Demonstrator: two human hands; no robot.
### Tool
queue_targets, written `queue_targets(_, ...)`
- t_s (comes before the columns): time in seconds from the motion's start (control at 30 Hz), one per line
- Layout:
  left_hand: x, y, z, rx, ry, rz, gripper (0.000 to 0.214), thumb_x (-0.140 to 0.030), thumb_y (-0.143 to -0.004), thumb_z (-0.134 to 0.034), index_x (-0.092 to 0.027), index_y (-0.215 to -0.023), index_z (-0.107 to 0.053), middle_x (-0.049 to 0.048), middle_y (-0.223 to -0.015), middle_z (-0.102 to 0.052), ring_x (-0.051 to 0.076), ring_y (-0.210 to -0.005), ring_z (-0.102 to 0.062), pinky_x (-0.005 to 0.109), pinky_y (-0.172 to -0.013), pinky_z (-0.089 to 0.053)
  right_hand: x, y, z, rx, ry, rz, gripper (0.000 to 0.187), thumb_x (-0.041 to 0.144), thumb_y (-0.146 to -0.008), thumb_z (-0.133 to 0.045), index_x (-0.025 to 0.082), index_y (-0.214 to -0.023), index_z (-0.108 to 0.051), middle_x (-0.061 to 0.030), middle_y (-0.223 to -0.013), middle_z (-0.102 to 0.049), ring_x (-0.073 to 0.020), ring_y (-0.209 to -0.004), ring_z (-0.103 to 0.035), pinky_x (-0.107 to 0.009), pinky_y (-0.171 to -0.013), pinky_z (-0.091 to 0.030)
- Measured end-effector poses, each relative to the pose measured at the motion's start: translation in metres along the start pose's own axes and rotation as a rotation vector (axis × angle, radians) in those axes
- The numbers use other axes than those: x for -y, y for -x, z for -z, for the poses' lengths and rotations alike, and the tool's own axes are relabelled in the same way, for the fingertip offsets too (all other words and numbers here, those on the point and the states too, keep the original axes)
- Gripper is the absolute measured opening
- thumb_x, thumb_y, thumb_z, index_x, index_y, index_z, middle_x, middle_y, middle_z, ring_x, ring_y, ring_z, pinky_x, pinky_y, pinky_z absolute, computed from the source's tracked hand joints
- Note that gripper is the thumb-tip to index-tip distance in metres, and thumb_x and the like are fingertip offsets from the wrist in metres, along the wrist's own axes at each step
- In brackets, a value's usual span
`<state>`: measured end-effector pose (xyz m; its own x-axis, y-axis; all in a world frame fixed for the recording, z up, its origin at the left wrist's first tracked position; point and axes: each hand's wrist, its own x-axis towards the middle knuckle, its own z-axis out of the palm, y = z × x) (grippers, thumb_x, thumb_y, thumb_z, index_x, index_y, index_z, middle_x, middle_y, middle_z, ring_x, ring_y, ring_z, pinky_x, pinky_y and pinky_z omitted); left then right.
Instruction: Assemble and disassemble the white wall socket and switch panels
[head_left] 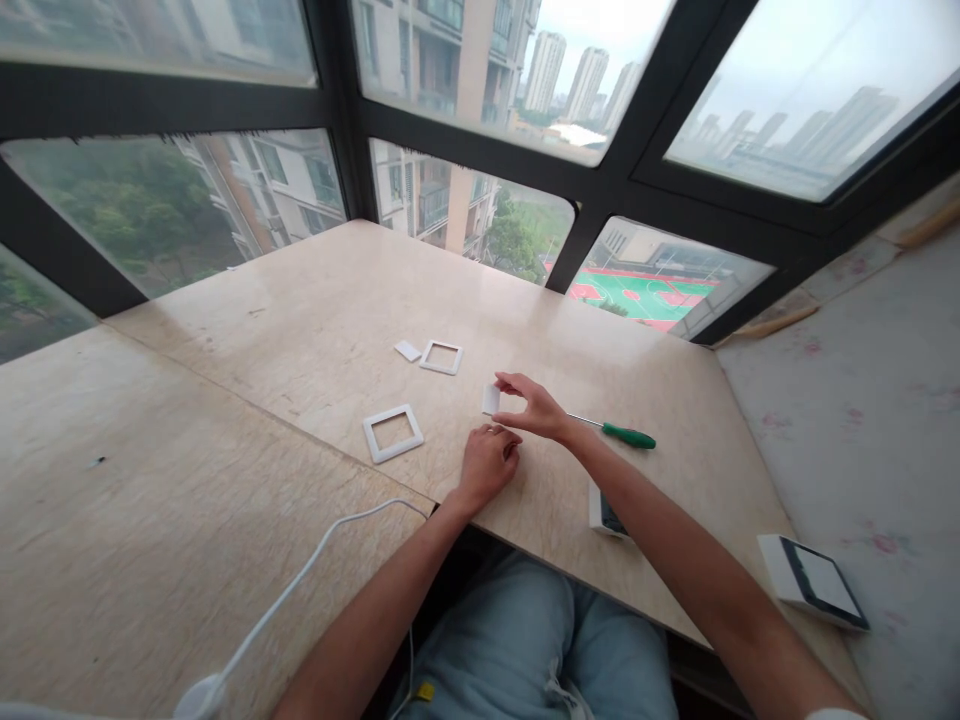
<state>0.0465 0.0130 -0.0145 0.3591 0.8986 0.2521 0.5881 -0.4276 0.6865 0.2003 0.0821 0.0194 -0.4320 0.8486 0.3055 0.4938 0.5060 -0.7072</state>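
Observation:
My right hand (534, 408) pinches a small white plastic piece (490, 399) between thumb and fingers, just above the beige stone tabletop (315, 300). My left hand (489, 462) rests beside it as a loose fist; whether anything is inside it is hidden. A white square frame (393, 433) lies to the left of my hands. Farther back sit a second white frame (441, 357) and a small white plate (408, 350). A green-handled screwdriver (619, 432) lies just behind my right wrist.
A white box-like switch part (604, 512) sits under my right forearm near the table edge. Another white device with a dark face (814, 582) rests at the right. A white cable (300, 580) crosses the near left. Black-framed windows (600, 190) wall the far side.

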Motion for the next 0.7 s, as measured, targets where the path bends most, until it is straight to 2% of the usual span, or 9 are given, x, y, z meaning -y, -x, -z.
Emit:
queue_targets(0.2, -0.002, 0.002, 0.0, -0.006, -0.041, -0.051, 0.019, -0.011, -0.083, -0.059, -0.021, -0.093, -0.072, 0.0052, -0.095, -0.074, 0.025, -0.093, -0.063, 0.042, -0.087, -0.047, 0.01, 0.091, 0.058, -0.193, -0.158, -0.144, 0.071, 0.038, -0.068, -0.085, 0.023, -0.133, -0.059, -0.0089, -0.121, -0.067, -0.0253, -0.11, -0.066, -0.049, -0.103, -0.053)
queue_targets(0.27, -0.006, 0.006, -0.004, -0.032, -0.051, -0.058, 0.019, -0.012, -0.083, -0.058, -0.021, -0.093, -0.072, 0.0059, -0.097, -0.073, 0.025, -0.096, -0.062, 0.043, -0.089, -0.048, 0.012, 0.124, 0.074, -0.267, -0.181, -0.195, 0.07, 0.037, -0.068, -0.085, 0.024, -0.132, -0.06, -0.0085, -0.122, -0.068, -0.0255, -0.111, -0.066, -0.05, -0.105, -0.052)
queue_targets(0.37, -0.017, 0.016, -0.016, -0.049, -0.041, -0.074, 0.021, -0.019, -0.085, -0.06, -0.021, -0.104, -0.068, 0.0077, -0.104, -0.071, 0.027, -0.102, -0.062, 0.045, -0.093, -0.048, 0.014, 0.174, 0.094, -0.332, -0.187, -0.258, 0.07, 0.035, -0.069, -0.085, 0.024, -0.133, -0.06, -0.0089, -0.123, -0.068, -0.0262, -0.114, -0.065, -0.051, -0.107, -0.05)
queue_targets(0.43, -0.029, 0.023, -0.025, -0.027, -0.007, -0.108, 0.029, -0.03, -0.088, -0.061, -0.021, -0.115, -0.063, 0.0094, -0.112, -0.069, 0.028, -0.108, -0.062, 0.047, -0.098, -0.047, 0.014, 0.205, 0.102, -0.356, -0.187, -0.289, 0.07, 0.033, -0.07, -0.085, 0.024, -0.134, -0.059, -0.0088, -0.124, -0.068, -0.0266, -0.115, -0.065, -0.052, -0.107, -0.05)
queue_targets(0.53, -0.049, 0.03, -0.038, 0.051, 0.03, -0.167, 0.053, -0.048, -0.086, -0.064, -0.02, -0.13, -0.053, 0.0132, -0.126, -0.063, 0.031, -0.121, -0.058, 0.051, -0.107, -0.041, 0.015, 0.242, 0.106, -0.386, -0.171, -0.318, 0.069, 0.03, -0.071, -0.084, 0.025, -0.135, -0.058, -0.0086, -0.127, -0.066, -0.0272, -0.117, -0.064, -0.052, -0.107, -0.05)
queue_targets(0.7, -0.075, 0.02, -0.056, 0.233, 0.035, -0.235, 0.102, -0.065, -0.072, -0.073, -0.016, -0.149, -0.029, 0.0229, -0.149, -0.043, 0.039, -0.141, -0.038, 0.059, -0.115, -0.029, 0.017, 0.275, 0.096, -0.476, -0.221, -0.376, 0.068, 0.03, -0.073, -0.083, 0.025, -0.135, -0.057, -0.0096, -0.13, -0.064, -0.0275, -0.118, -0.064, -0.051, -0.107, -0.05)
